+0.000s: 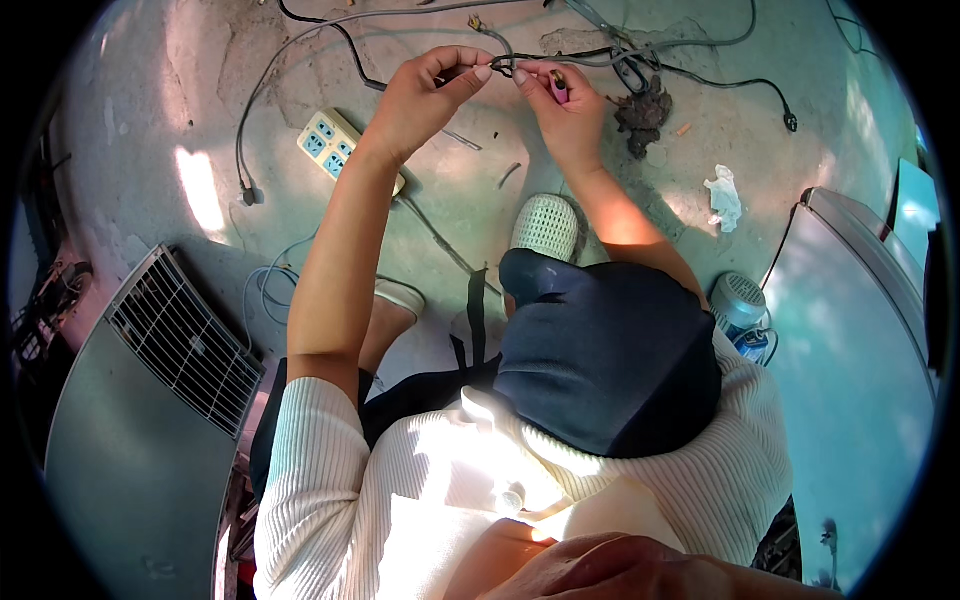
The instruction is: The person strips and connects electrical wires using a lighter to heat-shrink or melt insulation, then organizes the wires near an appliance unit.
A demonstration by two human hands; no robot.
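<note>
My left hand (430, 98) is closed in a pinch on a thin black cable (503, 67), at the far middle of the head view. Facing it, my right hand (572, 112) pinches the same cable a short way along. Between the fingertips the cable makes a small dark loop or twist, too small to make out fully. A pink-handled tool (558, 87) is tucked in my right hand; its kind is hidden by the fingers. Just beyond the hands a grey cable (495, 38) rises to a bare-looking brownish end.
A cream power strip (333, 145) with blue sockets lies left of my left forearm. Black plugs (790, 122) end cables on the floor. A dark clump (643, 120) and crumpled white tissue (723, 198) lie to the right. Large panels (130, 430) flank me, one with a grille.
</note>
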